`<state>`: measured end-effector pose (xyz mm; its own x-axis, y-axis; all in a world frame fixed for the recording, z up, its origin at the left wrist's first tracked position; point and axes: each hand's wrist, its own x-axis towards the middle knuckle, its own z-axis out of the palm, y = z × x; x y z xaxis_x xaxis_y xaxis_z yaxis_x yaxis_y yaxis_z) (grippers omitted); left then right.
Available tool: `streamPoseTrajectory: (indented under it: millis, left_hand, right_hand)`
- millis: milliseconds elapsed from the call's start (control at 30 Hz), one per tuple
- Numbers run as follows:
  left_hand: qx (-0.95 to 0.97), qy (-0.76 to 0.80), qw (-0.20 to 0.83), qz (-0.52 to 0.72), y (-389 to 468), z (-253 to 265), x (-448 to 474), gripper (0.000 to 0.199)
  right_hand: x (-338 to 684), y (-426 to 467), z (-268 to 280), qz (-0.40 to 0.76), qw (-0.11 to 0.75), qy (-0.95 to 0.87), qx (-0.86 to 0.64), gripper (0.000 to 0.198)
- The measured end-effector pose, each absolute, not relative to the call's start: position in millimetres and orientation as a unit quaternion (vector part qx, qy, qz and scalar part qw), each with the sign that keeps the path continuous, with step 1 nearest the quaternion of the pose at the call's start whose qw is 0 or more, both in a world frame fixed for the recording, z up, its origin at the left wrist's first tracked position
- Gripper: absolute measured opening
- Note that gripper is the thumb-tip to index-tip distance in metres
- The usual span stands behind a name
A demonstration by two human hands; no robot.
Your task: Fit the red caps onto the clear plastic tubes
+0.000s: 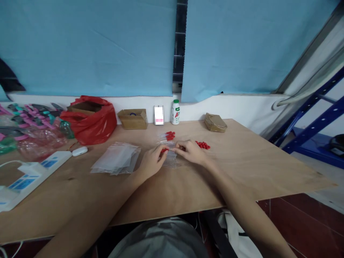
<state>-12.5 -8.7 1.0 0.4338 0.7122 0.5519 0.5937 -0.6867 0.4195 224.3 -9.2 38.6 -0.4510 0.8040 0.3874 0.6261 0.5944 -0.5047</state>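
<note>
Pinched in my left hand (153, 158) is a red rubber bulb (163, 151), at the middle of the table. My right hand (191, 152) has its thumb and finger closed on a thin clear tube (172, 149) that meets the red bulb. Beneath and between my hands lie several clear tubes (170, 163) in a row. Just beyond, droppers with red bulbs (170, 136) form a small pile. Loose red bulbs (203, 145) are grouped beside my right hand. Left of my left hand is a stack of clear plastic bags (116, 158).
Along the wall stand a red plastic bag (94, 122), an open cardboard box (133, 119), a phone (158, 115), a white bottle (175, 112) and a small carton (215, 122). A power strip (40, 175) and plastic bottles with pink parts (37, 132) occupy the left side.
</note>
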Motion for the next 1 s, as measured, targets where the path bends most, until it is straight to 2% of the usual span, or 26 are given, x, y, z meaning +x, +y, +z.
streamPoseTrajectory:
  millis: [133, 267, 433, 567, 800, 1000]
  left_hand:
    - [0.881, 0.385, 0.043, 0.271, -11.6, 3.3, -15.0, 0.029]
    - [0.881, 0.380, 0.046, 0.276, -13.4, 5.5, -14.4, 0.029]
    - [0.873, 0.397, 0.024, 0.282, -15.7, 5.8, -9.2, 0.018]
    - [0.877, 0.407, 0.016, 0.256, -16.0, 5.8, -6.8, 0.020]
    - [0.868, 0.396, 0.086, 0.286, -13.6, 0.4, -3.8, 0.015]
    - [0.865, 0.366, 0.132, 0.316, -16.1, 2.2, -1.3, 0.013]
  right_hand:
    - [222.3, -10.3, 35.9, 0.256, 0.348, -0.810, -0.396, 0.054]
    - [215.1, -13.6, 34.1, 0.337, 0.380, -0.776, -0.373, 0.052]
    - [199.4, -13.6, 20.2, 0.255, 0.378, -0.794, -0.402, 0.061]
    - [189.8, -11.9, 8.6, 0.204, 0.362, -0.807, -0.419, 0.064]
    - [195.7, -9.5, 11.1, 0.188, 0.333, -0.830, -0.406, 0.058]
    - [201.6, -8.8, 17.1, 0.221, 0.325, -0.847, -0.357, 0.059]
